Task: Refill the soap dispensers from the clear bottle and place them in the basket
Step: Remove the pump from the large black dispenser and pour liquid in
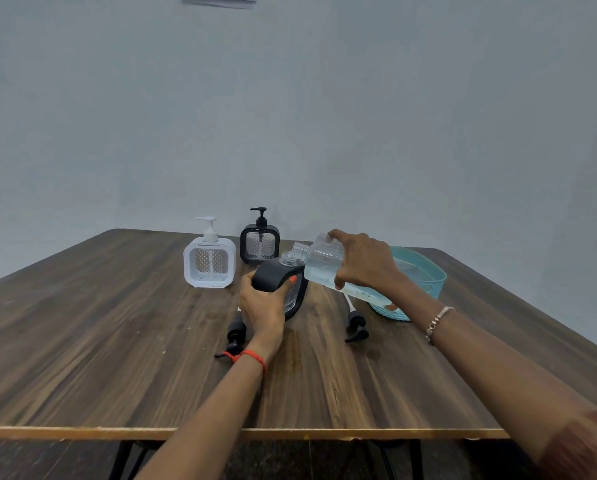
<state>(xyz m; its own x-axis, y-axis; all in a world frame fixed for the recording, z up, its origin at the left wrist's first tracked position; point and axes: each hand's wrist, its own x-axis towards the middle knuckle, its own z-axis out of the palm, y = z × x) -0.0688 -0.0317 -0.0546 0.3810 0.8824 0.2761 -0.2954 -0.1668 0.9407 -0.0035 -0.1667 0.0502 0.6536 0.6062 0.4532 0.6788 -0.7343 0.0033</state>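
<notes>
Head view, down over table [117, 341].

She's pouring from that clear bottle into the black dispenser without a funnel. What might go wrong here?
1. The clear bottle is tipped mouth-first toward the narrow open neck of the black dispenser. The mouths look slightly offset, so liquid may spill onto the table.
2. The left hand holds that dispenser tilted, so it may leak as it fills.
3. Two loose pump heads lie near the pour and might get splashed.
</notes>
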